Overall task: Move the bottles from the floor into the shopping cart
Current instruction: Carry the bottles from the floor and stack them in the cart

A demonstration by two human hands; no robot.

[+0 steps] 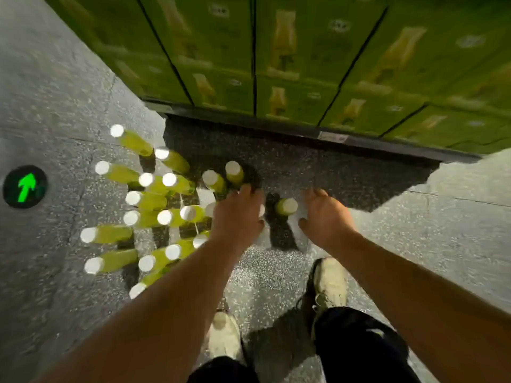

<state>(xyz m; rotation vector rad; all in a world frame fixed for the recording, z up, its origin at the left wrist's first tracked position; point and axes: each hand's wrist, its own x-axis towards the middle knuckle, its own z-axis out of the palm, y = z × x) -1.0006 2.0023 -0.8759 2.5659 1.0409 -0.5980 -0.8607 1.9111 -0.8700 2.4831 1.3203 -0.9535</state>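
Observation:
Several yellow-green bottles with white caps [143, 201] stand clustered on the speckled floor at left centre. One bottle [286, 206] stands alone between my hands. My left hand [237, 214] reaches down over the cluster's right edge and covers a bottle whose white cap [261, 210] peeks out between thumb and fingers. The blur hides whether the fingers grip it. My right hand [323, 214] hovers just right of the lone bottle with fingers spread and holds nothing. No shopping cart is in view.
Stacked green cartons [276, 64] form a wall along the back, on a dark base [276, 128]. A round green arrow marker [25, 186] lies on the floor at far left. My two pale shoes [330, 283] stand below the hands.

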